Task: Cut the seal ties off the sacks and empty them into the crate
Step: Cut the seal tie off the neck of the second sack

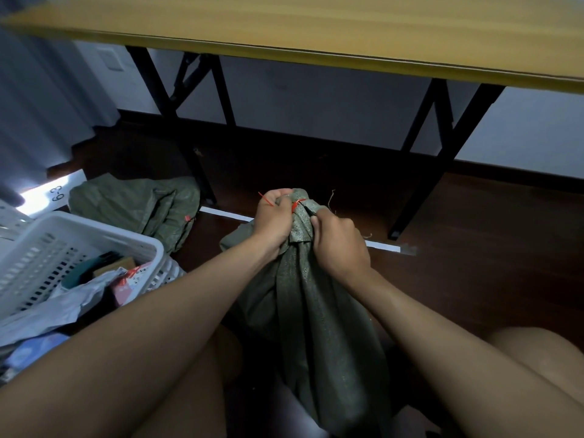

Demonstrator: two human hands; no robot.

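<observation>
Mid-task: left hand (274, 222) grips the sack (311, 298) neck on the floor between the knees, red tie (296, 205) uncut, right hand (339, 245) fingers clamped on a dark cutter; crate (57, 245) at left partly filled, emptied sack (139, 205) behind it.

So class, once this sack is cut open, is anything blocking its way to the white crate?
Nothing visible does. The sack stands between the knees, gripped by the left hand and right hand; the crate sits open-topped just left, bare floor between.
</observation>
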